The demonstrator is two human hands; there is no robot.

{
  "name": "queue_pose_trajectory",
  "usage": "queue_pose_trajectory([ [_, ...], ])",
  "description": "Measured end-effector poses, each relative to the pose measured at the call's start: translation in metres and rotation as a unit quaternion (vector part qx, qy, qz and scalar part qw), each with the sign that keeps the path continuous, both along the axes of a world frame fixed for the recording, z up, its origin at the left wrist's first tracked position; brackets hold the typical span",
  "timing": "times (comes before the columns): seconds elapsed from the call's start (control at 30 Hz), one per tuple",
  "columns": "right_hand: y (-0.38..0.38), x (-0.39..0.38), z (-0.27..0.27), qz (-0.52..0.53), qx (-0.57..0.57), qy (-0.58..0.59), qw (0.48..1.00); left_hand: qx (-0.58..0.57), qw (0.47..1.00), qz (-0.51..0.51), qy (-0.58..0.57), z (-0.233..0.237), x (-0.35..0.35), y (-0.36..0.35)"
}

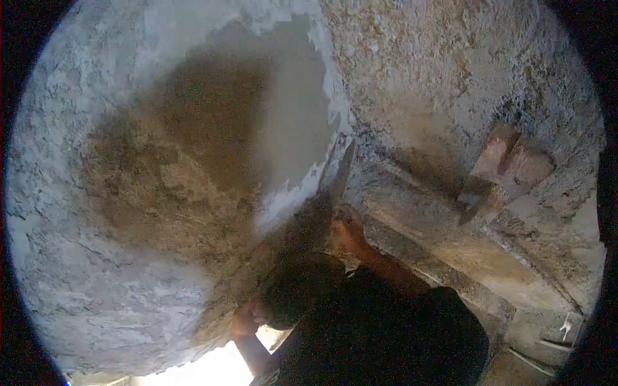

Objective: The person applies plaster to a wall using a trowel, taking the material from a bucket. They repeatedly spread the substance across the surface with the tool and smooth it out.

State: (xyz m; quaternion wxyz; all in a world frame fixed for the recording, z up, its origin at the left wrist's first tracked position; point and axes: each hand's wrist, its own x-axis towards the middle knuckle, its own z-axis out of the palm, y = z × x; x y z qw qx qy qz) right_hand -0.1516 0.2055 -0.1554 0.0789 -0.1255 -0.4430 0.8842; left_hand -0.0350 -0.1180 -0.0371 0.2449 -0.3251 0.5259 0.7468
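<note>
**Trowel at the wall, in a co-worker's grip**

Neither of the camera wearer's own hands shows, so how open they are cannot be told. The nearest work belongs to a co-worker in a dark shirt. The co-worker's raised hand (347, 233) is closed in a fist around the lower end of a narrow grey metal plastering trowel (341, 172). Its blade points up along the edge of a smooth pale patch of fresh plaster (296, 109) on the rough grey wall (96, 257). The co-worker's lower hand (244, 320) rests against that wall and holds nothing.

The trowel is probably light, with a thin, stiff blade that springs a little and may be slick with wet plaster. It is best held by the handle, which the fist hides, and not by the blade's edges.
</note>
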Motion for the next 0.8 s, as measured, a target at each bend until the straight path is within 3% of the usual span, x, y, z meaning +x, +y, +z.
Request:
queue_pose_trajectory([
  [0.03, -0.001, -0.003, -0.008, 0.003, -0.073, 0.014, 0.997, -0.134, 0.990, -0.018, 0.029, -0.015, 0.007, -0.009],
  [0.07, 0.000, -0.006, -0.015, 0.005, -0.069, 0.015, 0.998, -0.129, 0.991, -0.017, 0.030, -0.029, 0.007, -0.020],
  [0.1, -0.001, -0.008, -0.017, -0.015, -0.056, 0.012, 0.998, 0.052, 0.997, -0.012, 0.050, -0.040, 0.005, -0.034],
  [0.13, -0.004, -0.009, -0.021, -0.034, -0.044, 0.009, 0.998, 0.231, 0.971, -0.005, 0.068, -0.040, 0.005, -0.034],
  [0.17, -0.006, -0.016, -0.043, -0.031, -0.037, 0.007, 0.999, 0.236, 0.969, -0.002, 0.067, -0.039, 0.007, -0.031],
  [0.2, -0.006, -0.030, -0.081, 0.003, 0.003, -0.050, 0.999, 0.120, 0.989, -0.016, 0.087, -0.021, 0.005, -0.019],
  [0.23, -0.003, -0.032, -0.087, 0.018, 0.030, -0.081, 0.996, 0.004, 0.994, -0.030, 0.102, -0.015, 0.005, -0.009],
  [0.27, 0.000, -0.035, -0.091, 0.035, 0.058, -0.111, 0.992, -0.084, 0.984, -0.099, 0.120, -0.045, 0.007, -0.032],
  [0.3, -0.004, -0.033, -0.069, 0.013, -0.018, -0.002, 1.000, -0.173, 0.962, -0.165, 0.135, -0.074, 0.009, -0.054],
  [0.33, -0.004, -0.031, -0.059, -0.006, -0.097, 0.107, 0.990, -0.030, 0.990, -0.097, 0.096, -0.054, 0.008, -0.044],
  [0.37, 0.000, -0.039, -0.087, 0.003, 0.059, 0.048, 0.997, 0.111, 0.992, -0.025, 0.054, -0.043, 0.007, -0.038],
  [0.4, 0.004, -0.048, -0.116, 0.018, 0.212, -0.013, 0.977, 0.115, 0.992, -0.021, 0.051, -0.047, 0.008, -0.037],
  [0.43, 0.003, -0.048, -0.114, -0.006, 0.229, 0.040, 0.973, 0.190, 0.980, -0.007, 0.062, -0.040, 0.008, -0.031],
  [0.5, -0.005, -0.049, -0.102, -0.028, 0.241, 0.093, 0.966, 0.085, 0.992, -0.002, 0.089, -0.010, 0.010, -0.012],
  [0.53, -0.008, -0.044, -0.054, -0.090, 0.292, 0.054, 0.951, 0.083, 0.993, 0.002, 0.089, -0.015, 0.012, -0.017],
  [0.57, -0.010, -0.044, -0.025, -0.152, 0.340, 0.017, 0.928, 0.156, 0.984, 0.052, 0.066, -0.027, 0.013, -0.024],
  [0.6, -0.008, -0.053, -0.046, -0.149, 0.339, 0.019, 0.929, 0.227, 0.968, 0.102, 0.043, -0.038, 0.014, -0.030],
  [0.63, -0.003, -0.065, -0.090, -0.090, 0.300, 0.060, 0.948, 0.222, 0.968, 0.108, 0.044, -0.049, 0.017, -0.033],
  [0.67, -0.002, -0.060, -0.085, -0.077, 0.366, 0.040, 0.926, 0.016, 0.977, -0.034, 0.212, -0.058, 0.019, -0.037],
  [0.73, 0.001, -0.049, -0.073, -0.054, 0.495, 0.004, 0.867, 0.077, 0.984, -0.026, 0.158, -0.039, 0.016, -0.027],
  [0.77, 0.007, -0.032, -0.031, 0.014, 0.498, -0.013, 0.867, 0.105, 0.986, -0.021, 0.129, -0.030, 0.014, -0.022],
  [0.8, 0.011, -0.026, -0.023, 0.044, 0.500, -0.023, 0.865, 0.312, 0.939, 0.015, 0.142, -0.030, 0.010, -0.019],
])
